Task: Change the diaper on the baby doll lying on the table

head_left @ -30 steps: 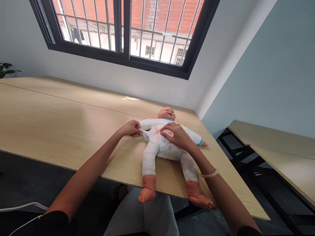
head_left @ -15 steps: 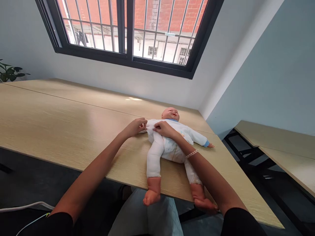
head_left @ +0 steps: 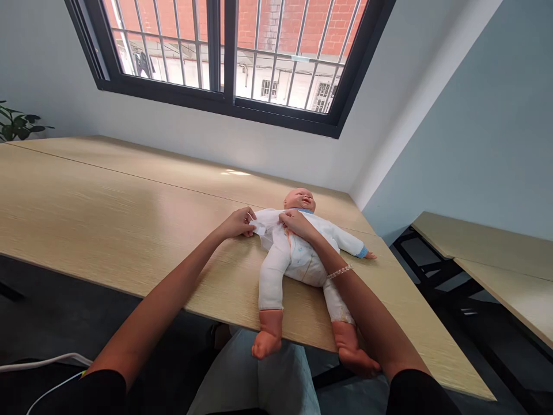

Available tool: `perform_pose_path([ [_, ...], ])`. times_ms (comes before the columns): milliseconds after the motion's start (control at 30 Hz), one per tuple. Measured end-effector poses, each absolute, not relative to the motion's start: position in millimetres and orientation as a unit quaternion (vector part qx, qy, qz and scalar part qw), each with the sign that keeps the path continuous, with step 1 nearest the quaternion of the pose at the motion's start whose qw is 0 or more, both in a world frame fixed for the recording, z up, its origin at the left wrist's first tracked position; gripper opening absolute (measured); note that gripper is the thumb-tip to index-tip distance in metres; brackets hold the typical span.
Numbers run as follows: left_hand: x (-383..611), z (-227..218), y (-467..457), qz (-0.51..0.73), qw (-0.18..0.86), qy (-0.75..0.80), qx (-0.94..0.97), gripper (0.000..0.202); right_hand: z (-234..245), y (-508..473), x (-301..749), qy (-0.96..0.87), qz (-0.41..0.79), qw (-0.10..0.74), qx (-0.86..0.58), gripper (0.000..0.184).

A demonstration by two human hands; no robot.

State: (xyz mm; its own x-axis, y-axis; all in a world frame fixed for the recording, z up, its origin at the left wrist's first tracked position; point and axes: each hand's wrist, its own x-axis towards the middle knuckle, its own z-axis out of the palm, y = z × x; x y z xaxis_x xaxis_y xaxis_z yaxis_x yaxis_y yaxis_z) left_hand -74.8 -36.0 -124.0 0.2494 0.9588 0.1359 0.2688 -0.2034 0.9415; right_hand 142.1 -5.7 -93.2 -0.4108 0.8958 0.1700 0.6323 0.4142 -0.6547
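Observation:
A baby doll (head_left: 299,199) lies on its back on the table, its head toward the wall and its feet past the near edge. It wears a white jacket (head_left: 341,235) with blue trim and white trousers (head_left: 273,271). My left hand (head_left: 239,223) pinches white cloth of the jacket at the doll's left-of-view side, by the sleeve. Over the chest, my right hand (head_left: 298,223) has its fingers closed on the jacket's front. The doll's arm on the left of view is hidden by cloth and my hand.
The wooden table (head_left: 108,219) stretches away to the left under a barred window (head_left: 224,98). A second table (head_left: 492,248) stands to the right. At the far left is a plant (head_left: 19,124), with a white cable (head_left: 47,362) low on the left.
My left hand has drawn slightly left, spreading the jacket cloth. My right hand has shifted a little right and up, and more of the doll's belly shows between them.

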Motion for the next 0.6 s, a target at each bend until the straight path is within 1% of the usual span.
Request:
perform_pose_path([
  [167,-74.6,-119.3,-38.7,0.394,0.462,0.461,0.648,0.022,-94.2,-7.0,139.0,-0.788,0.188,0.282,-0.513,0.023],
  [200,-74.1,-118.3,-39.6,0.393,0.468,0.458,0.646,0.022,-94.2,-8.3,138.0,-0.787,0.174,0.29,-0.516,0.019],
  [267,-72.8,-116.3,-41.6,0.391,0.478,0.454,0.642,0.021,-93.7,-12.1,136.4,-0.805,0.149,0.307,-0.485,0.003],
  [333,-70.9,-114.5,-43.5,0.393,0.485,0.449,0.639,0.021,-93.4,-16.7,135.5,-0.86,0.131,0.308,-0.385,0.022],
  [367,-69.9,-113.8,-44.4,0.394,0.491,0.442,0.639,0.021,-93.5,-18.8,135.2,-0.89,0.122,0.297,-0.323,0.027],
  [433,-68.2,-112.7,-45.9,0.396,0.505,0.423,0.64,0.022,-94.8,-21.3,134.8,-0.931,0.101,0.253,-0.242,0.026],
  [500,-67.7,-112.4,-46.6,0.395,0.516,0.407,0.642,0.024,-97.0,-21.1,134.7,-0.938,0.076,0.209,-0.266,0.023],
  [600,-70.9,-112.2,-45.8,0.383,0.512,0.413,0.648,0.026,-100.3,-17.3,135.1,-0.912,0.048,0.178,-0.366,0.018],
])
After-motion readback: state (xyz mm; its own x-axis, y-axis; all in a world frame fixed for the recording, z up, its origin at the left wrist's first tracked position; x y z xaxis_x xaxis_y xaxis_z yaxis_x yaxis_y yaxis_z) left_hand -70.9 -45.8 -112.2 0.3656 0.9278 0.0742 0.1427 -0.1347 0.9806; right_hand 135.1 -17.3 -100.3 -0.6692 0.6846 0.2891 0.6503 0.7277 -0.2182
